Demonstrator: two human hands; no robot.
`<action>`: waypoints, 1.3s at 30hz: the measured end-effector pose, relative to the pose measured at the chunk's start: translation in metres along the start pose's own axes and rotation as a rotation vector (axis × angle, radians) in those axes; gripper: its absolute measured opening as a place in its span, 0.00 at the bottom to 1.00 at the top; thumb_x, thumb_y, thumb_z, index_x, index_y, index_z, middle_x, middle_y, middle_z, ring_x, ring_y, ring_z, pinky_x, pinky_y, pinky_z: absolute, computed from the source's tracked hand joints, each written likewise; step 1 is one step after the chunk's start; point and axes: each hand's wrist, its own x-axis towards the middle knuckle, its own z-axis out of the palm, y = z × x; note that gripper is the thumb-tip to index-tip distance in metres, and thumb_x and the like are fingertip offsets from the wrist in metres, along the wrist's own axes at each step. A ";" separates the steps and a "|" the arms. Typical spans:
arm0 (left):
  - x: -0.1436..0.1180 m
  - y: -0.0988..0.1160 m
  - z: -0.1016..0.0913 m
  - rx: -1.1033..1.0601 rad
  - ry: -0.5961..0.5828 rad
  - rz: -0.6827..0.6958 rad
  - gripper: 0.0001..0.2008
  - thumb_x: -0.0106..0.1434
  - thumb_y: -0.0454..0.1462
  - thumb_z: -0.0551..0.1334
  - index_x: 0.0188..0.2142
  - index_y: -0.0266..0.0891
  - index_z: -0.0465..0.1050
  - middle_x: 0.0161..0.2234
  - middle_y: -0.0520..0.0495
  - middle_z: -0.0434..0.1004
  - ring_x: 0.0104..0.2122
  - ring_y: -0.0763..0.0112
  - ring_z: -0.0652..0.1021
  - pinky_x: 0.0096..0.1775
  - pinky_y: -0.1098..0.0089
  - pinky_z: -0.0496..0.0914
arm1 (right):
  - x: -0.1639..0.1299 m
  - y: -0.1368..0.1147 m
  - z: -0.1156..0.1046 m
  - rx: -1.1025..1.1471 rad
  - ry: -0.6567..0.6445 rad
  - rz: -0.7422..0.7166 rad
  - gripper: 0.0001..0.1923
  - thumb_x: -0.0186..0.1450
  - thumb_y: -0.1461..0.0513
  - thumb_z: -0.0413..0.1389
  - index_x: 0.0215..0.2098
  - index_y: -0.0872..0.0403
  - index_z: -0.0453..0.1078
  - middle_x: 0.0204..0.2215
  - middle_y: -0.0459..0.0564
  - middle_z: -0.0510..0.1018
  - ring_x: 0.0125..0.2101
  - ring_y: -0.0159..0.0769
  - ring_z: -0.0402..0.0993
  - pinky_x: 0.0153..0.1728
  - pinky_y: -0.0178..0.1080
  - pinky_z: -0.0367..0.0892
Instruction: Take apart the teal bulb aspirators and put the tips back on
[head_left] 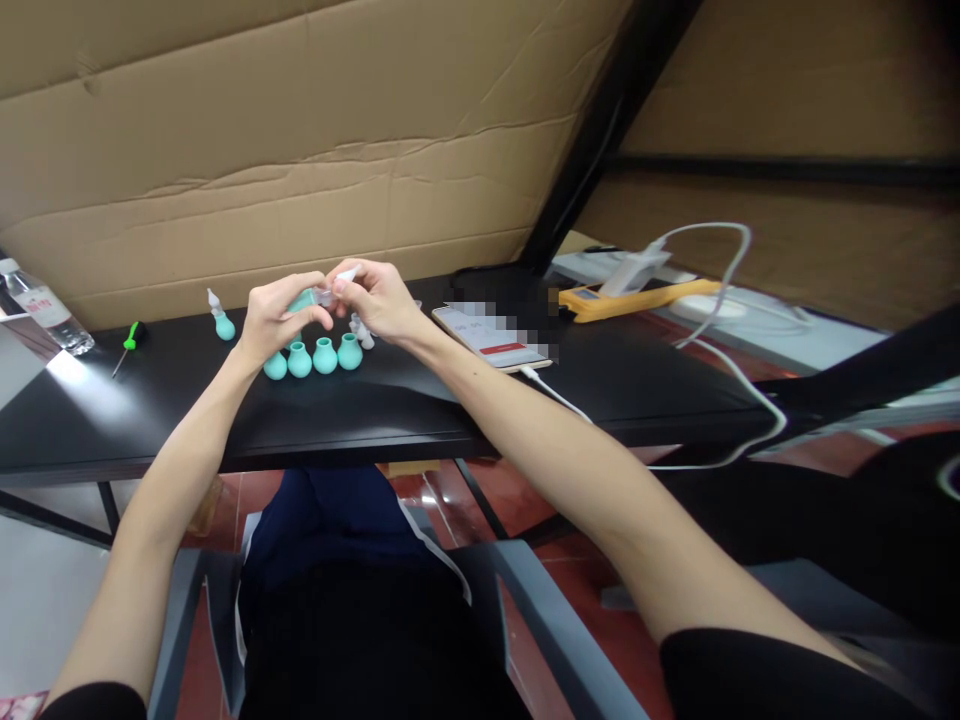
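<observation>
My left hand (279, 312) is closed around a teal rubber bulb (302, 300), held sideways above the table. From the right, my right hand (379, 300) pinches a whitish nozzle tip (348, 274) beside a clear collar (324, 297) at the bulb's mouth. Whether nozzle and collar are joined I cannot tell. Below my hands stands a row of several open-mouthed teal bulbs (324, 355). Small clear and white nozzle parts (362, 331) lie behind the row, partly covered by my right hand. To the left lies a bulb with its nozzle fitted (223, 318).
On the black table (420, 410), a phone (491, 338) with a white cable (559, 395) lies right of my hands. A green-handled screwdriver (133, 338) and a water bottle (51, 308) are at the left. Cardboard (300, 150) rises behind; a yellow device (600, 303) sits far right.
</observation>
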 end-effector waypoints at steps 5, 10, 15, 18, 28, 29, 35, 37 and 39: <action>0.002 0.005 -0.004 -0.012 -0.072 -0.053 0.33 0.82 0.67 0.68 0.54 0.40 0.91 0.44 0.40 0.96 0.42 0.61 0.93 0.51 0.64 0.85 | 0.001 0.001 -0.002 -0.078 0.039 -0.031 0.44 0.68 0.17 0.65 0.38 0.46 0.72 0.29 0.44 0.78 0.25 0.35 0.70 0.31 0.41 0.76; 0.003 0.001 -0.004 -0.017 -0.104 -0.044 0.31 0.81 0.65 0.71 0.57 0.42 0.91 0.47 0.40 0.97 0.45 0.59 0.94 0.53 0.64 0.85 | 0.002 0.004 -0.005 -0.160 0.040 -0.069 0.44 0.71 0.17 0.61 0.40 0.47 0.72 0.29 0.44 0.76 0.26 0.35 0.71 0.30 0.39 0.72; 0.005 -0.001 -0.005 -0.009 -0.104 -0.037 0.29 0.82 0.64 0.71 0.57 0.42 0.91 0.47 0.41 0.97 0.44 0.59 0.93 0.52 0.64 0.85 | 0.002 0.006 -0.006 -0.182 0.028 -0.074 0.43 0.73 0.18 0.59 0.41 0.47 0.72 0.30 0.44 0.76 0.27 0.35 0.71 0.31 0.40 0.73; 0.006 0.001 -0.006 0.001 -0.118 -0.055 0.29 0.83 0.63 0.69 0.57 0.42 0.90 0.46 0.41 0.96 0.44 0.60 0.93 0.51 0.65 0.85 | 0.001 0.008 -0.005 -0.188 0.046 -0.079 0.43 0.73 0.19 0.59 0.41 0.47 0.73 0.30 0.45 0.76 0.27 0.36 0.71 0.31 0.40 0.73; 0.003 -0.012 0.008 0.096 -0.120 -0.068 0.22 0.86 0.55 0.69 0.57 0.39 0.89 0.49 0.39 0.96 0.46 0.58 0.94 0.52 0.65 0.84 | 0.000 0.002 -0.004 -0.512 0.163 -0.187 0.28 0.82 0.35 0.58 0.42 0.48 0.78 0.32 0.49 0.80 0.33 0.43 0.75 0.40 0.46 0.73; 0.003 -0.014 0.010 0.099 -0.118 -0.058 0.22 0.86 0.55 0.68 0.57 0.39 0.90 0.50 0.38 0.96 0.47 0.58 0.94 0.53 0.64 0.84 | 0.000 0.002 -0.004 -0.512 0.172 -0.188 0.27 0.82 0.37 0.58 0.43 0.49 0.79 0.32 0.49 0.80 0.32 0.43 0.75 0.40 0.46 0.73; 0.004 -0.012 0.013 0.121 -0.161 -0.073 0.20 0.88 0.50 0.66 0.59 0.39 0.90 0.49 0.40 0.95 0.46 0.59 0.92 0.53 0.64 0.82 | -0.002 0.004 -0.003 -0.552 0.198 -0.204 0.24 0.82 0.40 0.59 0.42 0.49 0.80 0.31 0.48 0.80 0.31 0.42 0.73 0.39 0.45 0.71; 0.003 -0.008 0.012 0.151 -0.184 -0.090 0.20 0.89 0.50 0.64 0.60 0.39 0.89 0.48 0.41 0.94 0.45 0.60 0.91 0.52 0.64 0.81 | -0.003 0.002 -0.002 -0.564 0.210 -0.217 0.24 0.81 0.41 0.58 0.41 0.49 0.80 0.30 0.48 0.80 0.30 0.41 0.71 0.37 0.44 0.70; 0.003 -0.007 0.010 0.175 -0.185 -0.077 0.23 0.90 0.52 0.62 0.61 0.39 0.89 0.46 0.41 0.93 0.44 0.60 0.90 0.50 0.64 0.81 | -0.004 -0.001 -0.001 -0.558 0.223 -0.237 0.23 0.81 0.42 0.58 0.40 0.49 0.80 0.29 0.47 0.80 0.28 0.39 0.69 0.36 0.44 0.69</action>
